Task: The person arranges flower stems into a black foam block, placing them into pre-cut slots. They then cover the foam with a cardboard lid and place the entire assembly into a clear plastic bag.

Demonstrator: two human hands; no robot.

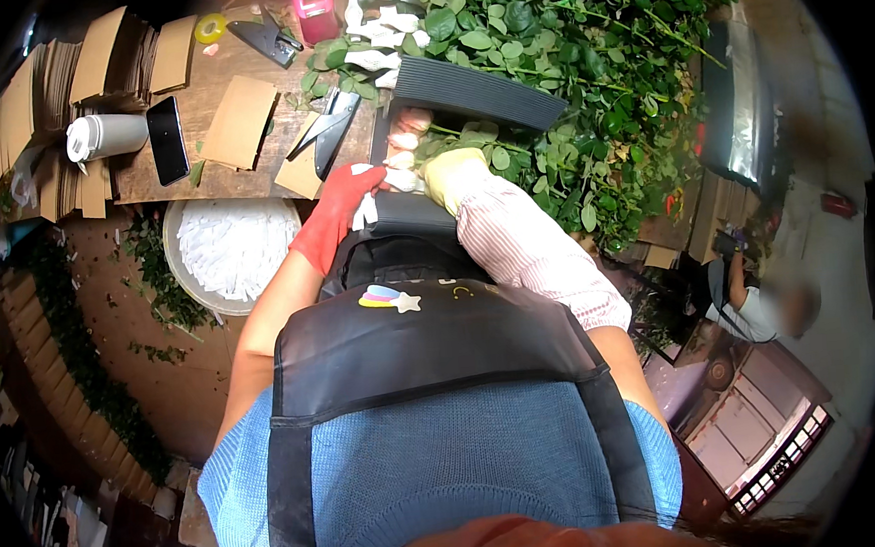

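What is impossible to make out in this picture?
All in the head view:
Right hand: whatever its palm may hold, hidden by the hand itself.
Pink object: its upper end, cut off by the top edge.
Other person: face, blurred.
White strips: too small and overlapping to count.

Bright light covers the wooden table, the lower left is dim, and edges curve into black.

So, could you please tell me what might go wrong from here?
The pale pink rosebuds could bruise if the gloved left hand or right hand presses too hard. The leafy stems, heaped together, might snag one another when moved. The smartphone, near the front edge of the wooden table, could be knocked off.
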